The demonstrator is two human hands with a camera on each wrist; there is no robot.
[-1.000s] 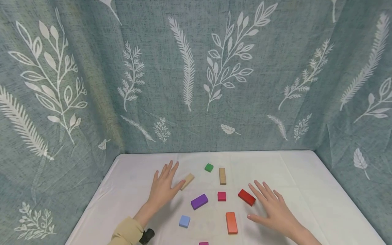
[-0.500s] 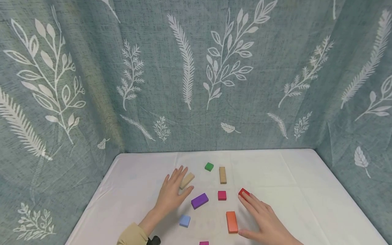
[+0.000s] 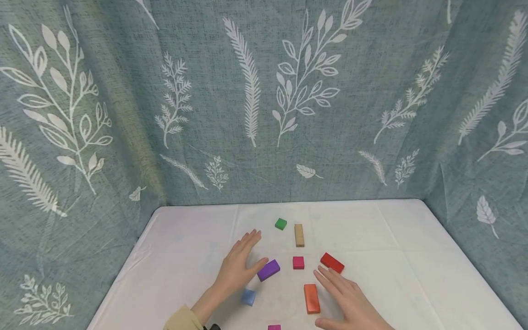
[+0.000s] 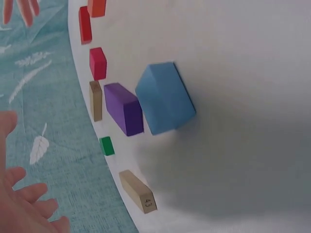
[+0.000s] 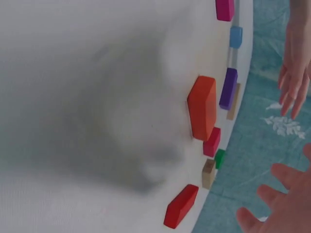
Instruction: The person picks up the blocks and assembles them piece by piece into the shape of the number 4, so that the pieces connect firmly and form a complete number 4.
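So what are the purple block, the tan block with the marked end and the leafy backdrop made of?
Purple block: perhaps painted wood, though plastic is possible; smooth, even colour, no visible grain.
Tan block: probably bare wood, matte; pale, natural-looking brown.
Leafy backdrop: fabric, matte; it hangs in folds with a streaky weave.

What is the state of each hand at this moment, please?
Left hand: open, holding nothing, near the purple rectangular block.
Right hand: open, holding nothing, near the orange rectangular block.

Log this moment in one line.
left hand: empty, by purple block | right hand: empty, by orange block | green block: on table
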